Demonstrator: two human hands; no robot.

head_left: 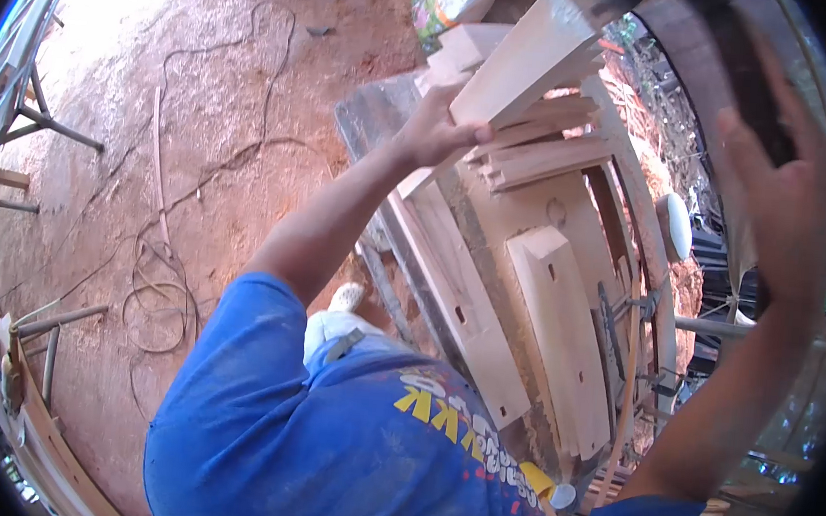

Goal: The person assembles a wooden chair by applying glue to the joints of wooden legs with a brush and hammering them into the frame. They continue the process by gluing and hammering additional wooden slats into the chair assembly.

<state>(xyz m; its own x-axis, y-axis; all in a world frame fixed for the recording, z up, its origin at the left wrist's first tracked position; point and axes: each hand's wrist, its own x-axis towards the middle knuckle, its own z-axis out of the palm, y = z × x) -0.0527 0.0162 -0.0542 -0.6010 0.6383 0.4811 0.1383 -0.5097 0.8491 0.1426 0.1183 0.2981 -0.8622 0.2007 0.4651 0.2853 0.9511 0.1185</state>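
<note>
My left hand [443,135] is closed around a pale squared wooden post [529,57], its thumb lying along one face. The post stands tilted over the workbench, and its far end comes near a dark blurred shape at the top of the view. On the right, my right hand [783,187] is raised and wrapped round a dark, long tool [749,61]. Motion blurs this tool, and I cannot make out its kind. Beneath my hands, a mortised timber piece [563,340] and a longer mortised board [449,291] lie on the bench.
The workbench [362,116] also carries several stacked wood pieces [549,157]. A printed sack [455,1] stands behind it. Cords [208,186] trail across the dirt floor [333,45]. Metal frames [37,117] stand at far left, with long boards [52,453] below them.
</note>
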